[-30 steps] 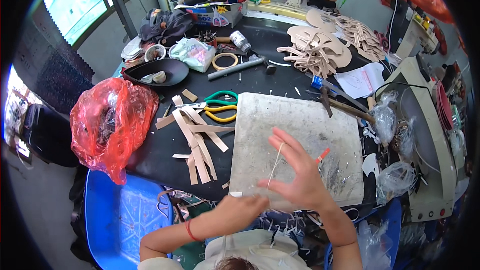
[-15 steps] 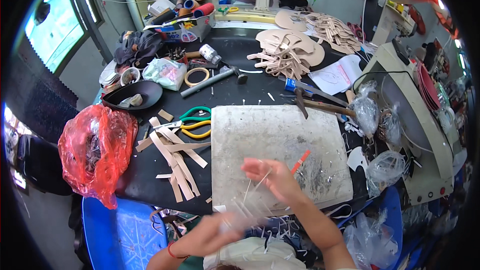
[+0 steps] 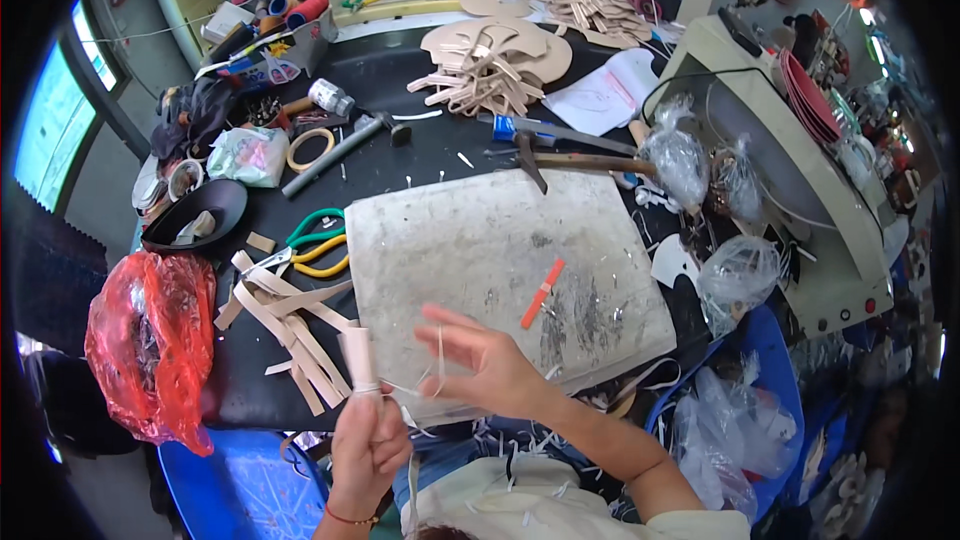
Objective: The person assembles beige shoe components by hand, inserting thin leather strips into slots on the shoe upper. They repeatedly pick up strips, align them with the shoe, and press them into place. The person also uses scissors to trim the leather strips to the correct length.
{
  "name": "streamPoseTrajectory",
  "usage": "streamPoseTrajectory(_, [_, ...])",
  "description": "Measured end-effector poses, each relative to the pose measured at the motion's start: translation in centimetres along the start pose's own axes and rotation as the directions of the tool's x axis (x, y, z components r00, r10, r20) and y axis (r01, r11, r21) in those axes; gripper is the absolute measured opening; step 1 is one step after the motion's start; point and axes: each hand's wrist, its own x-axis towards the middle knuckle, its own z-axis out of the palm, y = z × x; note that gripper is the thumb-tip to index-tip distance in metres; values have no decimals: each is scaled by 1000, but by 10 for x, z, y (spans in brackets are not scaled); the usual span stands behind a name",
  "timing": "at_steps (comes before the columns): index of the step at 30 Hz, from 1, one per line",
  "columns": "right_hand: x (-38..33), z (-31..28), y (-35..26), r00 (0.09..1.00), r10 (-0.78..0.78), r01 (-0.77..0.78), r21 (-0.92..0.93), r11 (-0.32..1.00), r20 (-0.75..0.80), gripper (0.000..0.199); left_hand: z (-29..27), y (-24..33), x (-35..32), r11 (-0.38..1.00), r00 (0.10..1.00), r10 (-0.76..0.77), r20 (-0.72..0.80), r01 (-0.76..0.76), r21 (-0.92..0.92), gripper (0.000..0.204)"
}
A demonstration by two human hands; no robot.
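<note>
Near the board's lower left corner, my left hand (image 3: 368, 440) is closed round a small upright bundle of beige strips (image 3: 357, 352). A pale band circles the bundle just above my fingers. To its right my right hand (image 3: 495, 370) is over the board, fingers curved, with a thin pale cord (image 3: 441, 355) looped at its fingers. The cord runs toward the bundle; its exact path is hard to make out. Loose beige strips (image 3: 300, 345) lie left of the board, beside scissors with green and yellow handles (image 3: 322, 258).
A worn pale board (image 3: 450, 230) covers the table's middle, with an orange-red strip (image 3: 543, 293) on it. Hammers (image 3: 585, 162) lie along its far edge. Red bag (image 3: 150, 350) at left, beige cut pieces (image 3: 490, 60) behind, a machine (image 3: 830, 200) at right. A person sits across.
The view has shifted, so the table things appear lower left or higher. My left hand, blurred before, now holds the bundle upright. My right hand has moved left, closer to it.
</note>
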Motion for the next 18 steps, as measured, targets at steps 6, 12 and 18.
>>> streamPoseTrajectory(6, [17,-8,-5,929,-309,365,-353,862,204,44,-9,-9,0,-30,855,-202,478,-493,870,21])
streamPoseTrajectory(12, [2,-11,7,999,5,-14,231,973,40,47,-5,-1,-3,993,986,-76,148,88,-75,29])
streamPoseTrajectory(18, [-7,-18,-34,964,-101,175,-300,938,246,33,-3,4,5,814,941,-336,38,270,515,24])
